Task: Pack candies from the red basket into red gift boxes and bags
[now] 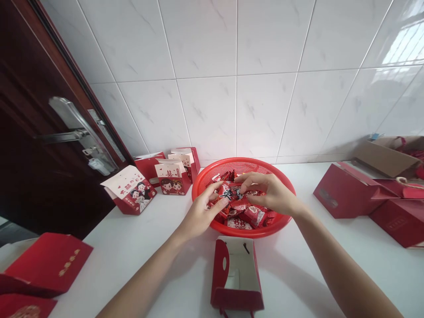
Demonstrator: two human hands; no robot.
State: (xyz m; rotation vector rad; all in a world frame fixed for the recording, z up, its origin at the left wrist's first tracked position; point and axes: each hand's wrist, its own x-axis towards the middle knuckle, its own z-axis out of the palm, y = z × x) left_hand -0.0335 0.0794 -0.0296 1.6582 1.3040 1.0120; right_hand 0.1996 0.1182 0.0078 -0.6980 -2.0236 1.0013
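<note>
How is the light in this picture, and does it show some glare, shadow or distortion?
Head view: bright window-like glare on the wall tiles, upper right; soft shadows on the white tabletop beneath the arms; dark door at left; tile joints splay outward toward the top.

basket (251,232): glossy plastic | wrappers (255,215): shiny | open box (236,299): smooth card | tiles (207,117): glossy | handle (62,136): metal

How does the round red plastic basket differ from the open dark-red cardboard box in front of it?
The round red plastic basket is wide and curved; the open dark-red cardboard box is smaller and straight-sided. The basket's wall is perforated and red inside, while the box's is solid and pale inside. The basket holds many small wrapped packets; no packets show in the box. Both rest on the white surface.
</note>
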